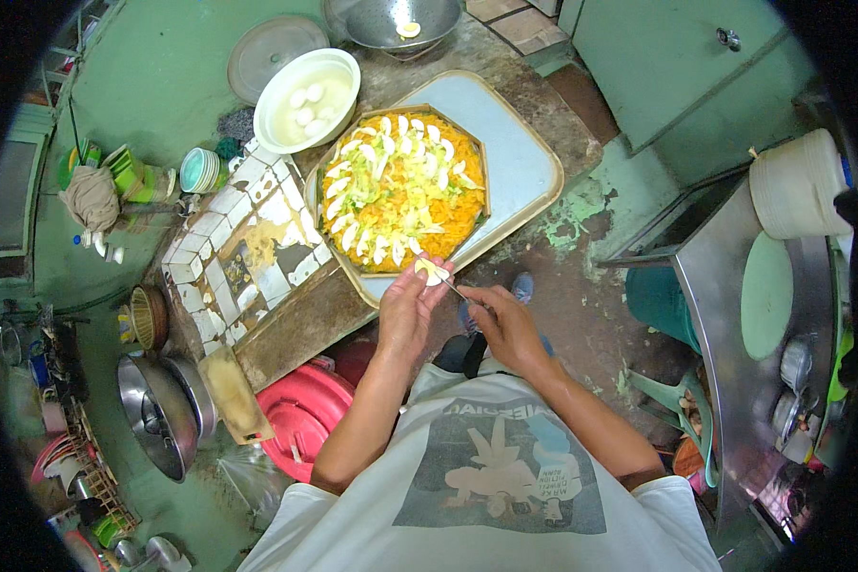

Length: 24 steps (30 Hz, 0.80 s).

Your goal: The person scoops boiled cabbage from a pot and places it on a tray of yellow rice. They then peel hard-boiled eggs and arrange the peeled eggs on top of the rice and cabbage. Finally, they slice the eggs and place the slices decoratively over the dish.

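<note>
My left hand [406,313] pinches a peeled boiled egg [433,275] with yellow yolk showing at its cut face. In my right hand [507,329] is a small knife [457,290], its thin blade at the egg; most of its handle is hidden by my fingers. Just beyond both hands lies an octagonal tray of orange noodles [400,234], topped with shredded pale-green cabbage [379,186] and white egg slices around the edge and in the middle. This sits on a larger light-blue tray [520,157] with a tan rim.
Several whole peeled eggs lie in liquid in a white basin [278,138] at the back left. Behind it are a round grey lid [262,52] and a metal colander [367,24] with an egg half. A tiled sink [195,272] is left; a red lidded tub [291,405] stands below the counter.
</note>
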Each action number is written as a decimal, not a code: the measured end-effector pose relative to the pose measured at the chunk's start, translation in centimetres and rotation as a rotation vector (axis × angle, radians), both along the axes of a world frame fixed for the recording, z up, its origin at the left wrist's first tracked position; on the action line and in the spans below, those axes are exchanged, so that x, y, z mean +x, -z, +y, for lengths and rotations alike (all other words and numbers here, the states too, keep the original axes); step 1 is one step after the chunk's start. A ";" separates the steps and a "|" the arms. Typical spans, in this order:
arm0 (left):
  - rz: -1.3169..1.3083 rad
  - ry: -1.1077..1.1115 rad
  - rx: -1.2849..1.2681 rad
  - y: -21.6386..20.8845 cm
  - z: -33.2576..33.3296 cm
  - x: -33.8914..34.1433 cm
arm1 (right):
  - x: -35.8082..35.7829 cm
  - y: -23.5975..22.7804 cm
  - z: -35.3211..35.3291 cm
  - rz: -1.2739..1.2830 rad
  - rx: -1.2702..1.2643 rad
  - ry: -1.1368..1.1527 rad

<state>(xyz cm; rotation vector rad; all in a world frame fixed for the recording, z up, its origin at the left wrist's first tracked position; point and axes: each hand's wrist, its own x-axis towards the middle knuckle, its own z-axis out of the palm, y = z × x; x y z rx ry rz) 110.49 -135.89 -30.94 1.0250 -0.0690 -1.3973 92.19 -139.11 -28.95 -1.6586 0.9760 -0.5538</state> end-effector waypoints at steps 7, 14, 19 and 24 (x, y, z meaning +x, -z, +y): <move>-0.023 -0.042 0.084 0.6 -1.6 2.1 | 2.0 2.7 -1.9 -0.051 -0.071 0.030; -0.166 -0.083 0.155 0.6 -2.7 1.7 | 3.0 2.4 -3.5 -0.129 0.641 0.115; -0.131 -0.082 0.075 0.1 -2.2 0.6 | 1.1 0.8 -2.2 -0.120 0.166 -0.010; 0.007 -0.040 0.047 0.7 -3.9 -0.8 | -1.0 1.6 -4.6 -0.020 0.028 -0.010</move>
